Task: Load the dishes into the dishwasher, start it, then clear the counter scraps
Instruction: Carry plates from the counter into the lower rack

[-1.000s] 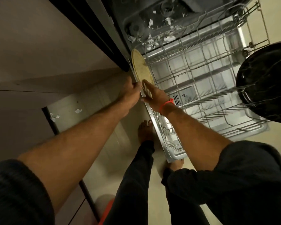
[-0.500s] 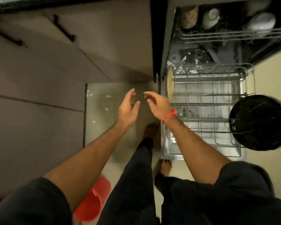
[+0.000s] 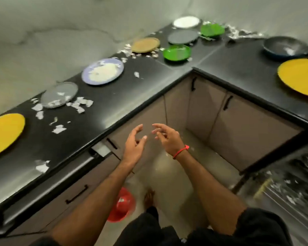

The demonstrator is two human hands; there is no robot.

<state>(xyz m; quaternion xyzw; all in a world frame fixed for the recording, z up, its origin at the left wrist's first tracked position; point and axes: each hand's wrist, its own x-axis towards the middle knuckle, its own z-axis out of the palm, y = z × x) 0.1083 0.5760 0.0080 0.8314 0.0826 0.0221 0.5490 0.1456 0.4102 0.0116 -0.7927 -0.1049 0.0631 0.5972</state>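
Observation:
My left hand (image 3: 134, 144) and my right hand (image 3: 165, 138) hover empty in front of me, fingers loosely spread, below the counter's inner corner. Several dirty plates lie on the black L-shaped counter (image 3: 114, 103): a yellow plate (image 3: 4, 132) at far left, a grey plate (image 3: 59, 95), a blue-rimmed plate (image 3: 103, 71), a brown plate (image 3: 145, 44), two green plates (image 3: 177, 52) (image 3: 212, 30), a dark plate (image 3: 183, 37), a white plate (image 3: 186, 22), a dark bowl (image 3: 284, 47) and another yellow plate (image 3: 300, 76). The open dishwasher (image 3: 292, 189) shows at the lower right edge.
White paper scraps (image 3: 78, 104) are strewn over the counter between the plates and along the back corner. A red bin (image 3: 122, 205) stands on the floor by my feet. Cabinet doors with black handles (image 3: 228, 102) run under the counter.
My view has swung up from the dishwasher rack to the counter. Both hands let go of the brown plate left in the rack and have pulled back empty.

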